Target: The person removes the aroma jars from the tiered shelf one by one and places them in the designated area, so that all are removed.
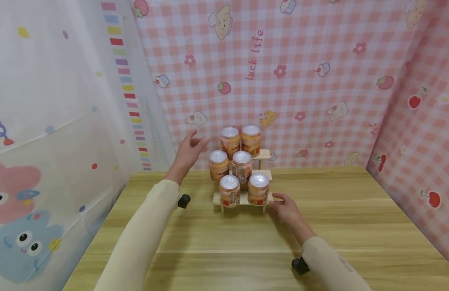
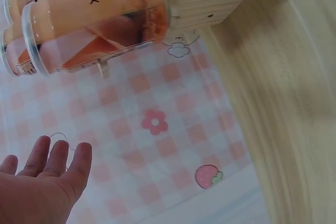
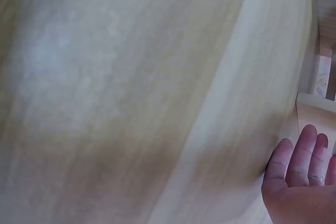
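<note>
A three-tier wooden stand (image 1: 265, 175) holds several orange-and-peach labelled cans with silver lids. Two cans are on each tier, among them a front left can (image 1: 229, 195) and a front right can (image 1: 258, 192). My left hand (image 1: 189, 151) is raised left of the top left can (image 1: 229, 143), its fingers spread and holding nothing. In the left wrist view, a gap lies between that hand and the nearest can (image 2: 100, 24). My right hand (image 1: 288, 209) is at the right end of the lowest tier, fingertips right beside the board, fingers loosely extended, palm bare.
The stand is on a wood-grain table (image 1: 217, 242), near its back edge. Behind it hangs a pink checked cloth (image 1: 301, 52), and a white patterned cloth (image 1: 57, 101) hangs on the left. Each wrist carries a small black device (image 1: 183, 201).
</note>
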Demonstrator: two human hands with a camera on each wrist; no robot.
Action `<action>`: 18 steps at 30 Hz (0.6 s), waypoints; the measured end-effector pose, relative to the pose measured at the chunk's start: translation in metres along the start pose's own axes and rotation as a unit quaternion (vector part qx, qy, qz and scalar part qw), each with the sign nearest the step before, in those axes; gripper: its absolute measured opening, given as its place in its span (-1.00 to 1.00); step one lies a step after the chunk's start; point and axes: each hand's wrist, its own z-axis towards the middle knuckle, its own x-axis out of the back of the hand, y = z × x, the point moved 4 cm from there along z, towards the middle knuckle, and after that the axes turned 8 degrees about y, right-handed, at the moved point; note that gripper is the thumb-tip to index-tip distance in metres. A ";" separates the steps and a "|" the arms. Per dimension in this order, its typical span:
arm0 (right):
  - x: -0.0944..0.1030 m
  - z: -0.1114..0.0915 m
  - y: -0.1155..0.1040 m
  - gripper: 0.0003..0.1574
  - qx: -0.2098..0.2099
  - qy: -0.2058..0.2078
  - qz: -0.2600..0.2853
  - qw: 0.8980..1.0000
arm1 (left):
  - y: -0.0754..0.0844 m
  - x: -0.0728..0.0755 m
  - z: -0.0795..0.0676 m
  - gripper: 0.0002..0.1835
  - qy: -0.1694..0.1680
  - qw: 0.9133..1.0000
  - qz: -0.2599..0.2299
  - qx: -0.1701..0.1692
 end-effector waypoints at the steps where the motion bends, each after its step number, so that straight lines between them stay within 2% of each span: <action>1: 0.000 0.000 -0.001 -0.42 -0.001 0.002 0.004 1.000 | 0.002 -0.001 0.002 0.04 0.000 1.000 0.004 0.001; 5: 0.001 0.002 -0.001 -0.43 -0.006 -0.001 0.015 1.000 | 0.009 -0.010 0.011 0.03 -0.007 1.000 0.009 0.004; 9: 0.002 0.003 -0.001 -0.44 -0.008 -0.011 0.008 1.000 | 0.015 -0.018 0.019 -0.06 -0.018 1.000 0.008 -0.003; 18: 0.000 0.002 0.001 -0.45 -0.006 -0.013 0.012 1.000 | 0.015 -0.034 0.035 -0.09 -0.047 0.999 0.013 -0.014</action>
